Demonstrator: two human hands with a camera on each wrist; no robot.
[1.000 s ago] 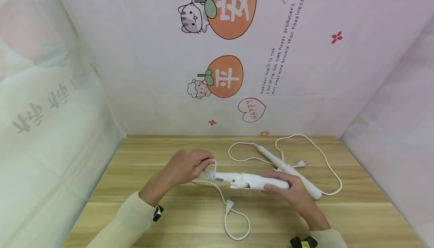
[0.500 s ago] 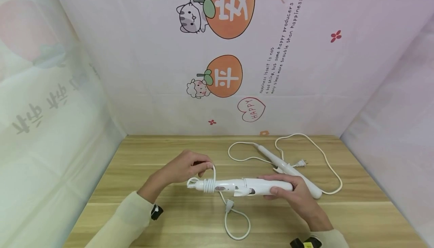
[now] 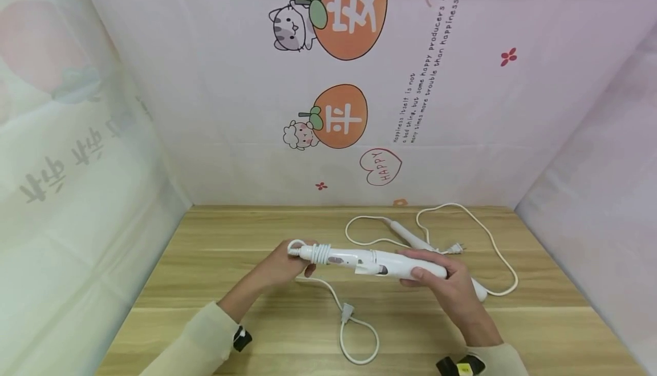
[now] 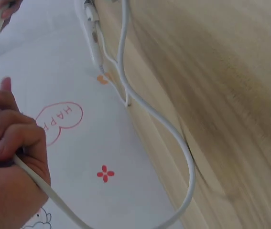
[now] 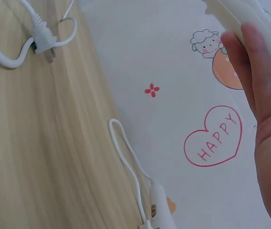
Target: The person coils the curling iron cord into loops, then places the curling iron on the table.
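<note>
My right hand [image 3: 454,287] grips the thick end of a white curling iron [image 3: 395,264], held above the table and tilted slightly. Its power cord [image 3: 321,254] is wound in several turns round the narrow handle end. Behind that end sits my left hand [image 3: 279,267], partly hidden by the handle in the head view. In the left wrist view, the curled fingers [image 4: 23,136] hold the cord, which runs out below the hand in a loose loop. The cord's plug [image 3: 347,311] lies on the table beside a small loop.
A second white curling iron [image 3: 410,236] lies at the back right, partly behind my right hand, its cord [image 3: 495,239] spread in loops. Its plug [image 3: 454,249] rests beside it. A printed cloth [image 3: 246,125] hangs behind the wooden table [image 3: 215,233], with cloth walls at both sides.
My left hand has gone from in front of and above the handle to behind it, carrying the cord round. The handle end first came into view, then rose; the right hand keeps its grip.
</note>
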